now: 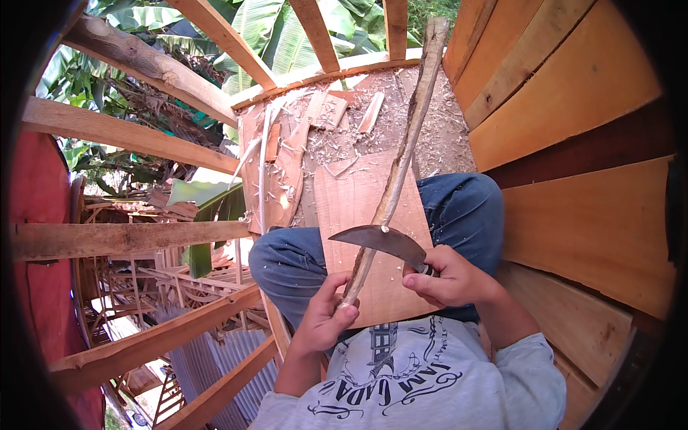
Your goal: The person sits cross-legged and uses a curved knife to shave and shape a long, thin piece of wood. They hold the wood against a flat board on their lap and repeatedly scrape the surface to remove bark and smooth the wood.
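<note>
My left hand [330, 314] is closed round the lower end of a long wooden stick [400, 159], which slants up and away to the right, its bark partly dark and partly pale. In my right hand [446, 278] is the handle of a knife with a curved, dark blade [380, 240]. The blade lies across the stick a little above my left hand, with a small pale shaving at its edge. Beneath both, a flat wooden board [344, 208] rests over my lap, between my jeans-clad knees.
Wood shavings and offcuts [328, 111] litter the floor ahead. A plank wall [566, 129] stands close on the right. Wooden railing bars [132, 239] run along the left and far sides, with banana leaves [261, 36] and a corrugated metal sheet [215, 373] beyond.
</note>
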`<state>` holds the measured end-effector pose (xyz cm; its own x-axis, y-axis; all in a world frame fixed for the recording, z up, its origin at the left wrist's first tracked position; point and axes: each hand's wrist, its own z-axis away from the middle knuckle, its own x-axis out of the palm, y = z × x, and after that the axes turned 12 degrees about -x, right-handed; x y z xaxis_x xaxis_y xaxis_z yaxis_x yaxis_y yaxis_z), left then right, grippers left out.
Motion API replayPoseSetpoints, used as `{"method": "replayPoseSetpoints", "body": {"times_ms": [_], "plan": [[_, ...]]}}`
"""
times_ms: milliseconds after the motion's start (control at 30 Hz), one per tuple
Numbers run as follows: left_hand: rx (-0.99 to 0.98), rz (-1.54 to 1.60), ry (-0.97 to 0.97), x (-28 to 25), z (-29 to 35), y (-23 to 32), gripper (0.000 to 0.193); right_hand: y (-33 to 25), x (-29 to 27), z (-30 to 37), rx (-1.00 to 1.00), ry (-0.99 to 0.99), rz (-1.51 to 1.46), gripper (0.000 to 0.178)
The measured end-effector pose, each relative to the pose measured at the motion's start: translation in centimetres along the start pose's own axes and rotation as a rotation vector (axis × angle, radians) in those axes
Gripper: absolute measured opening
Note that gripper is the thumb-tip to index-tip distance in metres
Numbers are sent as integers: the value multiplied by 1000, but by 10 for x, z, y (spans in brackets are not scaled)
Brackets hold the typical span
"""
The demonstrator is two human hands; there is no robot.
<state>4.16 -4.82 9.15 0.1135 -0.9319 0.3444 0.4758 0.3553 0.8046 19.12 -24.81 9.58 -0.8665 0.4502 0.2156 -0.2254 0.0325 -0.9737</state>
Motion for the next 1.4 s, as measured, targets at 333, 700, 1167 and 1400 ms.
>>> {"method": "replayPoseSetpoints", "body": {"times_ms": [333, 700, 1167, 1400], "plan": [[-62, 101, -93, -10, 13, -15, 46, -10, 1, 5, -25, -26, 1, 21], [-50, 286, -170, 6, 3, -4, 36, 11, 7, 4, -296, 451, 490, 11], [-29, 15, -160, 5, -2, -4, 44, 8, 8, 12, -152, 258, 265, 14], [-80, 216, -171, 2, -1, -11, 45, 10, 2, 12, -146, 390, 276, 15]]}}
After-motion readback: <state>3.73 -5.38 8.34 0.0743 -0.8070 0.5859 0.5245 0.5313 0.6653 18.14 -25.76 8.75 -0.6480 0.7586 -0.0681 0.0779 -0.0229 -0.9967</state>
